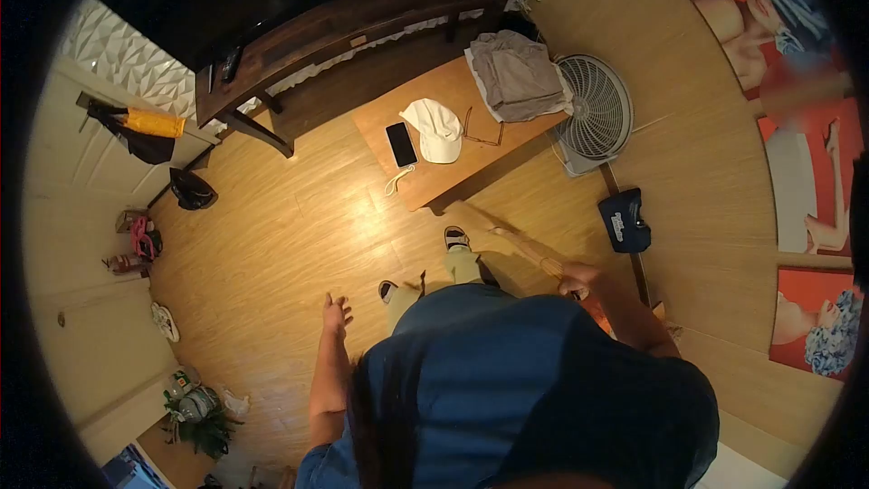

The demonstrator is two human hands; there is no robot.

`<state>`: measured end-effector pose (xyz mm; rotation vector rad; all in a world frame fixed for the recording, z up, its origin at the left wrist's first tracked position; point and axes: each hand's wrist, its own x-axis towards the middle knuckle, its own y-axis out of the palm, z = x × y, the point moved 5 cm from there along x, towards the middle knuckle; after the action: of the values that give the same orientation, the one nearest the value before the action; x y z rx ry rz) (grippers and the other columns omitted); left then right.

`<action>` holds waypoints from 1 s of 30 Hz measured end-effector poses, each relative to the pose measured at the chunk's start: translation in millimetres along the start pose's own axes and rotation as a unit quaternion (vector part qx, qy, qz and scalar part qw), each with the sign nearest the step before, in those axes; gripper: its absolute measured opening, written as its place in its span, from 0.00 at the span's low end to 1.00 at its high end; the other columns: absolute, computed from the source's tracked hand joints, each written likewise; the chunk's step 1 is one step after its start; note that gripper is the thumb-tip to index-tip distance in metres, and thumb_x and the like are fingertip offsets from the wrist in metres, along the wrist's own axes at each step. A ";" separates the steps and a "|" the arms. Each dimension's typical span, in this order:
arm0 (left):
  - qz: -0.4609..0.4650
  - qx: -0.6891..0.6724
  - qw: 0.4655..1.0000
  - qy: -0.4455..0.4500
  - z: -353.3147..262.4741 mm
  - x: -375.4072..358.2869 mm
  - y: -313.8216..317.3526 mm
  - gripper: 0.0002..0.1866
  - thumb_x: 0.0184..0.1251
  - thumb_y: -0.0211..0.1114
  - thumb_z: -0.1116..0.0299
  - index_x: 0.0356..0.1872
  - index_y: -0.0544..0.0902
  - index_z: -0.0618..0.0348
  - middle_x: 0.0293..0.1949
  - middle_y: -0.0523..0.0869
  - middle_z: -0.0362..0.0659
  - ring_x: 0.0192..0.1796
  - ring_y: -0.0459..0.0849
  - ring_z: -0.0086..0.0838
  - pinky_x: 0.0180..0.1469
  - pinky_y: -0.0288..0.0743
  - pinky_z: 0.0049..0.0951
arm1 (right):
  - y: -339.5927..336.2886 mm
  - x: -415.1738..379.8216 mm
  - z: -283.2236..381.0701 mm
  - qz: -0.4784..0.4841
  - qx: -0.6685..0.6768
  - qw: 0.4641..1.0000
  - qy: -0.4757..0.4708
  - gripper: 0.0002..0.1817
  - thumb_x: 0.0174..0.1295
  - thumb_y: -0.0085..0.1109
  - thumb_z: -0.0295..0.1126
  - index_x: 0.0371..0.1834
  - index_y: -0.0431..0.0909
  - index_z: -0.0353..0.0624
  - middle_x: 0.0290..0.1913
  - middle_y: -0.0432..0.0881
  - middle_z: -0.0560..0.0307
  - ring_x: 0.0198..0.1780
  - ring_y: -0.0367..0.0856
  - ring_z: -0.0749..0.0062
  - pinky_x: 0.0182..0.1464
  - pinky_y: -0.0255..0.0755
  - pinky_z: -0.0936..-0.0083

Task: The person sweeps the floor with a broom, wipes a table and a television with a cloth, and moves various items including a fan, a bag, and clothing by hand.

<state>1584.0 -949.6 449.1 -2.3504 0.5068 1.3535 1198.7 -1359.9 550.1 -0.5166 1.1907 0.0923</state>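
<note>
My right hand (581, 280) is closed around a straw-coloured broom (528, 249), which slants down toward the near edge of the low wooden table (439, 183). Its lower end is close to the table's corner; whether it touches cannot be made out. Out to the left, my left hand (337, 315) hangs over the floor with fingers apart and nothing in it. On the table lie a black phone (400, 145) with a pale wrist strap, a white cap (435, 130), eyeglasses (483, 131) and a stack of grey folded cloth (516, 77).
A round grey fan (593, 109) stands at the table's right end. A dark blue pouch (625, 220) is by the right wall. Across the back runs a dark wooden console (362, 23). A black bag (192, 188) and a potted plant (206, 435) sit along the left side.
</note>
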 end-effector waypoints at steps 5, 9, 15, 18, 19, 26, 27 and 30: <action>0.023 0.030 0.997 0.067 -44.9 -28.1 84.0 0.31 0.60 0.48 0.64 0.63 0.46 0.48 0.46 0.73 0.43 0.44 0.72 0.34 0.40 0.67 0.35 | -6.9 -7.1 -42.2 0.006 0.143 0.974 0.178 0.09 0.34 0.59 0.29 0.12 0.69 0.38 0.13 0.60 0.58 0.16 0.60 0.71 0.19 0.57 0.69; 0.040 0.092 0.992 0.078 -49.6 -41.5 122.9 0.20 0.61 0.47 0.58 0.53 0.65 0.53 0.41 0.75 0.40 0.36 0.72 0.28 0.35 0.67 0.31 | 1.4 21.9 -95.1 0.006 0.291 0.932 0.215 0.08 0.38 0.59 0.26 0.14 0.69 0.38 0.13 0.63 0.56 0.16 0.64 0.71 0.18 0.61 0.72; 0.077 0.037 0.996 -0.037 -21.3 -3.6 117.0 0.21 0.61 0.44 0.49 0.44 0.71 0.54 0.39 0.74 0.38 0.36 0.71 0.28 0.33 0.65 0.32 | -10.8 27.1 -100.4 0.008 0.474 0.860 0.188 0.08 0.46 0.57 0.24 0.16 0.68 0.38 0.17 0.68 0.55 0.16 0.66 0.71 0.19 0.65 0.72; 0.068 0.071 0.995 -0.015 -20.0 5.3 114.6 0.20 0.62 0.45 0.55 0.53 0.63 0.49 0.45 0.73 0.39 0.40 0.72 0.32 0.37 0.67 0.35 | -4.1 46.7 -113.6 -0.002 0.500 0.854 0.145 0.07 0.47 0.55 0.23 0.17 0.68 0.37 0.17 0.67 0.55 0.17 0.67 0.70 0.19 0.65 0.73; 0.064 0.069 0.995 -0.015 -24.1 4.4 117.7 0.21 0.62 0.45 0.57 0.56 0.59 0.48 0.46 0.72 0.39 0.41 0.72 0.33 0.38 0.67 0.36 | -11.6 41.7 -103.4 0.008 0.510 0.846 0.154 0.06 0.47 0.55 0.23 0.18 0.68 0.37 0.16 0.67 0.55 0.17 0.68 0.70 0.18 0.64 0.73; 0.043 0.125 0.991 -0.014 -35.3 -7.3 112.0 0.29 0.62 0.47 0.60 0.62 0.47 0.46 0.53 0.69 0.47 0.47 0.72 0.41 0.44 0.66 0.44 | -32.5 82.2 -104.2 0.046 0.590 0.795 0.134 0.05 0.50 0.54 0.25 0.21 0.69 0.38 0.13 0.67 0.54 0.13 0.66 0.70 0.17 0.64 0.74; 0.041 0.152 0.987 -0.015 -39.7 -10.3 111.7 0.30 0.62 0.47 0.60 0.63 0.46 0.44 0.53 0.68 0.47 0.47 0.72 0.42 0.44 0.66 0.44 | -33.6 81.3 -102.0 0.059 0.609 0.782 0.120 0.06 0.51 0.53 0.26 0.21 0.69 0.38 0.13 0.67 0.55 0.13 0.66 0.70 0.17 0.64 0.74; 0.017 0.141 0.990 0.024 -55.7 -21.1 116.3 0.29 0.62 0.47 0.60 0.62 0.48 0.45 0.53 0.69 0.47 0.48 0.71 0.42 0.44 0.66 0.44 | -31.1 82.6 -109.2 0.031 0.603 0.788 0.119 0.07 0.51 0.52 0.26 0.20 0.68 0.38 0.13 0.67 0.55 0.13 0.66 0.70 0.17 0.64 0.73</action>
<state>1558.8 -1074.8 476.6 -2.1546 0.7068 1.1573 1146.6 -1450.6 456.5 0.6715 1.2561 -0.6770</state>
